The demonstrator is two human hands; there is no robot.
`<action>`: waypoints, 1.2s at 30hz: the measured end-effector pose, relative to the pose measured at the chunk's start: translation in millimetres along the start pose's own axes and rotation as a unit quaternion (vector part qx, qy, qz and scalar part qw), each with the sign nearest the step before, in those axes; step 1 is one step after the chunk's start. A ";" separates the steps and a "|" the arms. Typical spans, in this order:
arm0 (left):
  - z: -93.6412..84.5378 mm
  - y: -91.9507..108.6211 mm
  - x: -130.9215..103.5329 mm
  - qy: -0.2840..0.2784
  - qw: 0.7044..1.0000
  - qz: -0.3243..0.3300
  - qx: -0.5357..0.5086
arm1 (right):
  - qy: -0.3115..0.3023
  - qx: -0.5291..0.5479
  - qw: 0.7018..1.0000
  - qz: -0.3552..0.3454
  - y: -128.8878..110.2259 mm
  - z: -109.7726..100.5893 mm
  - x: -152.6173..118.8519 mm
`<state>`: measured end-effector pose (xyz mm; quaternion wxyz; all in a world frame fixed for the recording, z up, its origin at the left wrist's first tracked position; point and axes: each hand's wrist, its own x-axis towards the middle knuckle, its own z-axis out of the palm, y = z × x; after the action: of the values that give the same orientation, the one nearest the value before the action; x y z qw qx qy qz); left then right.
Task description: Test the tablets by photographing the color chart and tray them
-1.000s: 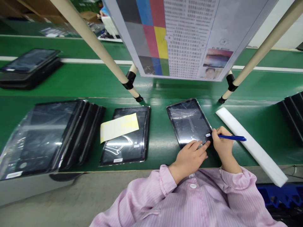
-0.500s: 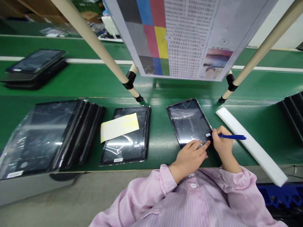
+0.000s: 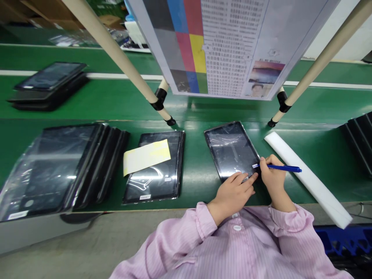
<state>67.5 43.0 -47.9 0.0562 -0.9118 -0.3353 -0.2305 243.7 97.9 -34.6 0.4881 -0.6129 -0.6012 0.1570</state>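
Observation:
A dark tablet (image 3: 232, 149) lies tilted on the green table in front of me. My left hand (image 3: 235, 192) rests on its lower edge, fingers spread and lying flat. My right hand (image 3: 272, 173) is closed round a blue pen (image 3: 285, 168), its tip near a small white label (image 3: 255, 166) at the tablet's right edge. To the left lies another tablet stack (image 3: 154, 184) with a yellow-edged paper strip (image 3: 147, 157) on top.
Several wrapped tablets (image 3: 61, 166) lean at the left. More are stacked on the far green belt (image 3: 52, 75) and at the right edge (image 3: 360, 141). A white foam bar (image 3: 308, 178) lies right of my hand. A pole-mounted chart (image 3: 226, 50) hangs ahead.
The tablet stack on the far belt has shifted slightly to the right. My hands, the pen and the tablet in front of me look almost unchanged.

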 end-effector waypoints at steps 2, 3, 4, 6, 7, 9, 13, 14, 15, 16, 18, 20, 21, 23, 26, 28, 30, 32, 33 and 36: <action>-0.1 0.0 0.2 -0.003 1.000 0.002 -0.002 | 0.002 0.001 1.000 0.001 0.2 -0.1 0.5; -0.2 0.0 0.2 -0.008 1.000 0.004 -0.002 | 0.003 0.003 1.000 0.002 0.2 -0.2 0.6; -0.4 0.1 0.0 -0.014 1.000 0.005 -0.003 | 0.004 0.006 1.000 0.004 0.3 -0.2 0.6; -0.6 0.2 -0.5 -0.023 1.000 0.004 -0.006 | 0.009 0.017 1.000 0.009 0.1 -0.1 -0.4; -0.6 0.1 -0.8 -0.026 1.000 0.004 -0.007 | 0.017 0.023 0.999 0.014 -0.2 -0.1 -1.5; 0.1 -0.4 -1.3 -0.030 1.000 0.005 -0.009 | 0.046 0.035 0.998 0.024 -1.2 -0.1 -4.5; 2.3 -1.9 -1.3 -0.017 1.000 0.006 -0.025 | 0.128 0.046 0.990 0.041 -4.5 -1.8 -9.6; 2.1 -1.9 -1.2 -0.005 0.999 0.005 -0.039 | 0.146 0.047 0.987 0.042 -5.5 -3.0 -10.1; 0.9 -1.8 -1.3 0.012 0.998 0.004 -0.058 | 0.163 0.048 0.985 0.043 -6.6 -4.5 -10.2; -1.5 -1.5 -1.9 0.031 0.996 0.004 -0.082 | 0.174 0.050 0.983 0.042 -7.8 -6.5 -10.1; -10.8 -2.3 -5.9 0.064 0.990 0.005 -0.128 | 0.173 0.059 0.983 0.033 -10.3 -11.5 -9.9; -26.5 -7.8 -16.2 0.095 0.984 -0.004 -0.153 | 0.131 0.053 0.990 0.000 -12.0 -17.8 -9.9; -36.5 -13.4 -24.8 0.112 0.981 -0.018 -0.156 | 0.103 0.040 0.994 -0.021 -12.5 -20.9 -9.6; -59.2 -31.1 -50.5 0.146 0.977 -0.068 -0.138 | 0.059 -0.005 0.996 -0.061 -13.0 -25.7 -7.8; -93.0 -71.0 -107.8 0.160 0.958 -0.227 -0.065 | 0.017 -0.079 0.991 -0.104 -18.0 -23.3 -2.6; -109.2 -101.1 -149.6 0.152 0.907 -0.391 -0.035 | -0.029 -0.089 0.985 -0.143 -28.0 -11.0 -1.2; -116.6 -129.4 -184.3 0.154 0.852 -0.498 -0.041 | -0.106 -0.040 0.978 -0.174 -43.1 10.7 -5.4; -115.3 -151.8 -206.0 0.155 0.829 -0.534 -0.055 | -0.222 0.030 0.958 -0.177 -60.0 38.9 -15.9; -112.3 -159.9 -211.6 0.156 0.825 -0.539 -0.064 | -0.289 0.056 0.941 -0.168 -67.8 53.5 -22.9; -99.7 -168.3 -211.8 0.157 0.819 -0.543 -0.099 | -0.433 0.066 0.890 -0.124 -83.0 89.7 -42.7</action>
<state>-219.5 22.9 -65.2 -0.1169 -0.5340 -0.7377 -0.3962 115.6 80.1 -28.5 0.2338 -0.3708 -0.8124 0.3844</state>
